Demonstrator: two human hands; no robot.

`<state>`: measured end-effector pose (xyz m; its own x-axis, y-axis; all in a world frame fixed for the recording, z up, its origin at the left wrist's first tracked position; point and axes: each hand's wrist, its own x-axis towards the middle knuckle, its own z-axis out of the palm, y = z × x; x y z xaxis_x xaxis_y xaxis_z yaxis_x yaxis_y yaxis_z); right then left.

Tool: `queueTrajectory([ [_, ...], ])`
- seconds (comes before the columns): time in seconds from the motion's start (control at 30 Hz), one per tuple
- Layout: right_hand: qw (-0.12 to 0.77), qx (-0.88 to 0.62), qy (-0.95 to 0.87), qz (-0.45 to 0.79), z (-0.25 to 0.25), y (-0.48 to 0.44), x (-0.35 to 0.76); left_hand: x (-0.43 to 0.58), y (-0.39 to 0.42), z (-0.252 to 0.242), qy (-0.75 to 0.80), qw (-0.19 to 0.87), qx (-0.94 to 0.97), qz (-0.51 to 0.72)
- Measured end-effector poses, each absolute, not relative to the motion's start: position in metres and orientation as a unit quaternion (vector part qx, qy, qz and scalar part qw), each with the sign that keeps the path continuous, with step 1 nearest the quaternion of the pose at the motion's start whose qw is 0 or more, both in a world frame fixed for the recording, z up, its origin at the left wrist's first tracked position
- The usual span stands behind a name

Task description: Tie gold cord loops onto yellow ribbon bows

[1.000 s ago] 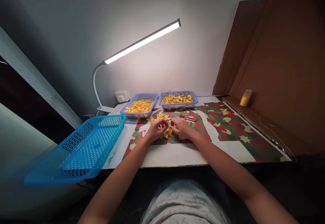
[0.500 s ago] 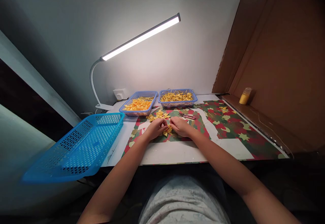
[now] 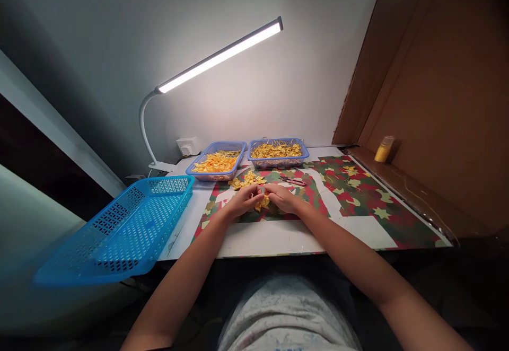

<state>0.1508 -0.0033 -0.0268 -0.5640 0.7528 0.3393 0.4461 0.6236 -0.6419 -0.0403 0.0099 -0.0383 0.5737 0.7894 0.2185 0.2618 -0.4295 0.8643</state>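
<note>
My left hand (image 3: 245,201) and my right hand (image 3: 280,198) meet over the camouflage-patterned mat, fingertips pinched close together. Between them is a yellow ribbon bow (image 3: 263,202), its loops hanging below my fingers; the fingers partly hide it. Just beyond my left hand lies a pile of similar yellow bows (image 3: 247,180). Small scissors (image 3: 293,181) with dark red handles rest on the mat past my right hand.
Behind stand two blue-purple baskets, one with orange-yellow ribbon pieces (image 3: 217,163), the other with gold cord bows (image 3: 277,151). A large blue basket (image 3: 147,224) is at the left. A desk lamp (image 3: 222,56) shines above. Cardboard (image 3: 433,102) and a yellow bottle (image 3: 384,149) are right.
My fingers have shifted slightly around the yellow bow, and the bow has turned a little. The baskets and scissors have stayed where they were.
</note>
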Motion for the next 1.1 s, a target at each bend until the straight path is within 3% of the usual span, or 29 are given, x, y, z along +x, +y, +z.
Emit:
queueTrajectory([
  [0.27, 0.351, -0.338, -0.807, 0.334, -0.028, -0.003, 0.148, -0.043, 0.013, -0.036, 0.309, 0.510, 0.744, 0.301],
  [0.67, 0.376, -0.344, -0.772, 0.380, -0.036, 0.002, 0.147, -0.043, 0.012, -0.031, 0.301, 0.458, 0.779, 0.306],
  [0.77, 0.402, -0.378, -0.747, 0.370, -0.035, 0.004, 0.149, -0.048, 0.018, -0.037, 0.342, 0.390, 0.793, 0.319],
  [0.93, 0.465, -0.452, -0.690, 0.321, -0.037, 0.012, 0.160, -0.060, 0.025, -0.038, 0.386, 0.152, 0.859, 0.299],
  [1.1, 0.471, -0.482, -0.679, 0.292, -0.043, 0.018, 0.167, -0.067, 0.030, -0.039, 0.479, 0.020, 0.830, 0.284],
])
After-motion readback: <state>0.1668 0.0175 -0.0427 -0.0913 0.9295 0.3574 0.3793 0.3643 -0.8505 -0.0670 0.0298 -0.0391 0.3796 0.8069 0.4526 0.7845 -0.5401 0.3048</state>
